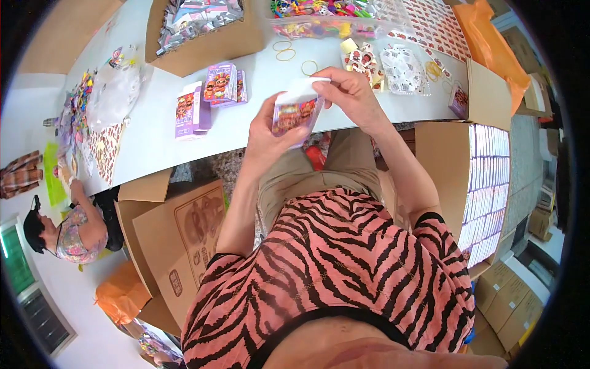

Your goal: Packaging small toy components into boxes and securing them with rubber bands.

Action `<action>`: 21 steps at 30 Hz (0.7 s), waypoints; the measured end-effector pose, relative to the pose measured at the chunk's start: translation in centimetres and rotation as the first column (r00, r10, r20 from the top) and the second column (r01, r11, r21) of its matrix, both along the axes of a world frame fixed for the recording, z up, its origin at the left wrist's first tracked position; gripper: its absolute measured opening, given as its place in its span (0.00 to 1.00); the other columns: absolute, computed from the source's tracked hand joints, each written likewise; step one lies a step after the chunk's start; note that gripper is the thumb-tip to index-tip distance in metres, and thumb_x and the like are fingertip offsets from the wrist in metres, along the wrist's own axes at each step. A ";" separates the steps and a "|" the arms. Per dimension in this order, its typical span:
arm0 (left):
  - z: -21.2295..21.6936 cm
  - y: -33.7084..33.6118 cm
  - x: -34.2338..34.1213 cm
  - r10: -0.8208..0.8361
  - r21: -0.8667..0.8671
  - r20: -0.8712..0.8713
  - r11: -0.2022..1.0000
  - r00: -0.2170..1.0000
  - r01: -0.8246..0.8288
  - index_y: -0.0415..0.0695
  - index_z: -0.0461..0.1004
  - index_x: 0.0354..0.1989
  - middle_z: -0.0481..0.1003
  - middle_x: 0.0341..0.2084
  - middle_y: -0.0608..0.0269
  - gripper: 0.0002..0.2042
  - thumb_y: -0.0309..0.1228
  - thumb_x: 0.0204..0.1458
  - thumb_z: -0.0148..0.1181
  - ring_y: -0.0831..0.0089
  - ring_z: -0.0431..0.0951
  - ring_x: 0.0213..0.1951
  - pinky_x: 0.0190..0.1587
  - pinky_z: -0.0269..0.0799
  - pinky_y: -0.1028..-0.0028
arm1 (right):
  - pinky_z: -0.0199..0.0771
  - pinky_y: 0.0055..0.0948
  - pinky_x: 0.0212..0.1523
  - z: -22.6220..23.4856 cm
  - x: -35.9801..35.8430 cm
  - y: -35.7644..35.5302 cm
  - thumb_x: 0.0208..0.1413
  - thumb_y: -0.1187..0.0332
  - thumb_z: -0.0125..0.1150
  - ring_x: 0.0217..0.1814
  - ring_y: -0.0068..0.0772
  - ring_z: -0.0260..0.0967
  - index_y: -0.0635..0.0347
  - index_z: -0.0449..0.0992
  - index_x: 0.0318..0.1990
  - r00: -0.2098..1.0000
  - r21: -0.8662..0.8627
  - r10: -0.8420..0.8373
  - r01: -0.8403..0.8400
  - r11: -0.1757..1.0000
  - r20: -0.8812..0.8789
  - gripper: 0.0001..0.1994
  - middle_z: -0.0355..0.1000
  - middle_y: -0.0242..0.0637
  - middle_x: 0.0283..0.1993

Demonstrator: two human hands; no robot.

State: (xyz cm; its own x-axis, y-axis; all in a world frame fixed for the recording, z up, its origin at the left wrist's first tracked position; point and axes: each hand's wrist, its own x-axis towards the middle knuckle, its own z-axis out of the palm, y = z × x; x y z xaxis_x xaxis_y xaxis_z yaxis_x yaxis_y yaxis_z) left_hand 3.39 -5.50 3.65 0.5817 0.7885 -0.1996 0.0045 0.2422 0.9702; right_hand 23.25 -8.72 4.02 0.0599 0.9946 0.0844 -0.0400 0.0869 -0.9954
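Note:
Over the table's near edge my left hand [268, 134] is closed round the lower part of a small purple printed box [294, 115]. The box is tilted, with a white flap at its top end. My right hand [351, 97] pinches that flap at its upper right corner. On the table to the left lie similar boxes: a short stack of small purple boxes [220, 85], and nearer to me, another purple box [186, 114] with a white top flap. Whatever is inside the held box is hidden.
A carton of grey and pink packets [206, 27] stands at the back left. Beyond my hands are a tray of colourful trinkets [332, 24], rubber bands [284, 51] and a clear bag of white pieces [405, 69]. A carton of packed boxes [488, 190] is at right. Another person [77, 227] works at left.

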 end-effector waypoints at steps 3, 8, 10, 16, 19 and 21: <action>-1.7 0.0 -0.6 -0.174 -0.100 0.323 0.971 0.930 0.216 0.34 0.59 0.57 0.72 0.45 0.54 0.37 0.33 0.38 0.72 0.68 0.72 0.50 0.55 0.67 0.68 | 0.67 0.16 0.32 1.8 0.3 -0.5 0.59 0.69 0.54 0.30 0.12 0.65 0.64 0.75 0.42 0.983 -0.048 0.185 -0.184 0.982 0.020 0.09 0.71 0.26 0.29; -1.5 -1.9 1.0 -0.078 -0.177 0.410 0.971 0.909 0.163 0.34 0.60 0.55 0.72 0.45 0.56 0.35 0.30 0.39 0.71 0.70 0.73 0.47 0.53 0.68 0.69 | 0.70 0.20 0.44 1.2 -0.9 -1.7 0.58 0.72 0.55 0.41 0.18 0.68 0.64 0.71 0.48 0.993 0.088 0.049 -0.040 0.995 -0.103 0.12 0.71 0.32 0.40; -1.6 -2.0 1.2 0.031 -0.051 0.240 0.999 0.970 -0.019 0.37 0.62 0.53 0.73 0.43 0.58 0.32 0.27 0.39 0.71 0.72 0.74 0.44 0.50 0.70 0.71 | 0.67 0.25 0.53 0.5 -1.1 -2.1 0.56 0.73 0.56 0.51 0.24 0.66 0.63 0.68 0.53 0.998 0.276 -0.055 0.057 0.960 -0.016 0.16 0.69 0.36 0.49; 0.0 -2.4 2.4 0.141 0.082 0.191 0.984 0.971 -0.159 0.39 0.62 0.51 0.73 0.41 0.59 0.30 0.25 0.38 0.72 0.74 0.75 0.41 0.44 0.73 0.74 | 0.63 0.28 0.58 0.3 -1.8 -2.9 0.54 0.76 0.58 0.55 0.26 0.64 0.63 0.70 0.53 0.997 0.226 -0.007 -0.009 0.974 0.072 0.17 0.68 0.37 0.53; 0.2 -2.3 2.2 0.161 0.073 0.225 0.981 0.961 -0.182 0.38 0.61 0.51 0.72 0.41 0.58 0.30 0.25 0.39 0.71 0.75 0.75 0.41 0.43 0.74 0.76 | 0.65 0.28 0.57 0.7 -1.3 -2.7 0.52 0.77 0.59 0.54 0.25 0.65 0.62 0.73 0.49 0.997 0.211 0.061 -0.069 0.975 0.045 0.15 0.68 0.37 0.53; 0.6 -2.4 2.1 0.149 0.009 0.263 0.988 0.953 -0.157 0.38 0.61 0.51 0.72 0.41 0.58 0.29 0.25 0.40 0.71 0.75 0.75 0.41 0.43 0.74 0.75 | 0.66 0.27 0.56 0.8 -0.8 -2.5 0.52 0.77 0.60 0.53 0.25 0.66 0.63 0.73 0.48 0.997 0.208 0.071 -0.074 0.975 0.022 0.14 0.69 0.37 0.52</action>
